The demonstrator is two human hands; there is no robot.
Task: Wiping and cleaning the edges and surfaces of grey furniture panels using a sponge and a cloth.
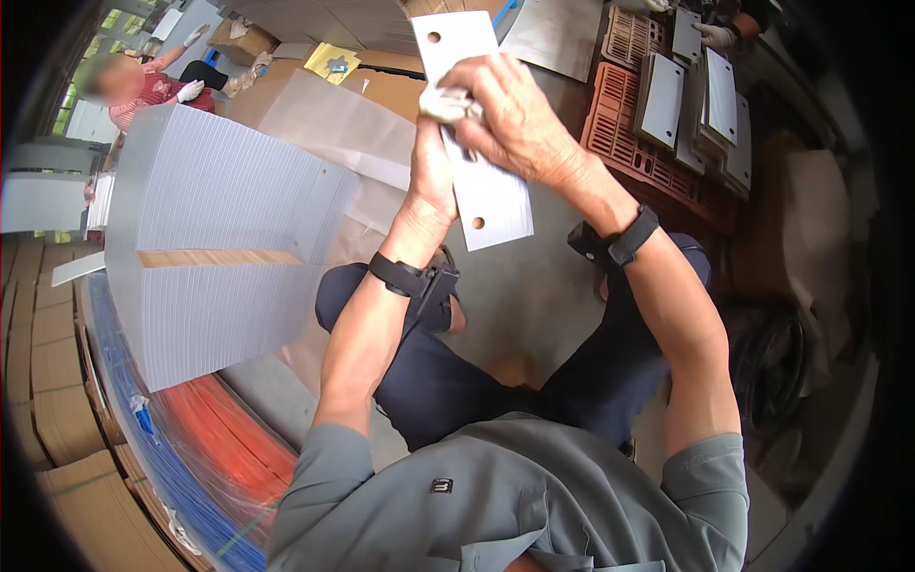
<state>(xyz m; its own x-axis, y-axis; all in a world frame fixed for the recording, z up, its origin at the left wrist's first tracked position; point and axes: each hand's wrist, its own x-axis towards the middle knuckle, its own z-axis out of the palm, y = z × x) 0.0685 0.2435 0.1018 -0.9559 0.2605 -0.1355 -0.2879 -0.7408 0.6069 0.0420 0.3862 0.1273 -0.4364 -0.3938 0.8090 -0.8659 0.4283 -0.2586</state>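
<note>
A long white flat panel (496,205) with round holes near its ends is held up in front of me, slightly tilted. My left hand (434,172) grips it along its left edge, the fingers partly hidden by the panel and my other hand. Pressed to the panel's face, my right hand (515,119) is closed round a crumpled white cloth (444,105). Beside my left arm stand tall stacks of similar grey-white panels (229,195), with a brown strip between the two stacks.
Several finished-looking panels (661,100) lie on orange plastic crates (610,119) at the right. A co-worker's gloved hand (715,36) is beyond them. Another person (143,91) works at the far left. Orange (219,429) and blue wrapped bundles and cardboard stacks (62,381) line the left.
</note>
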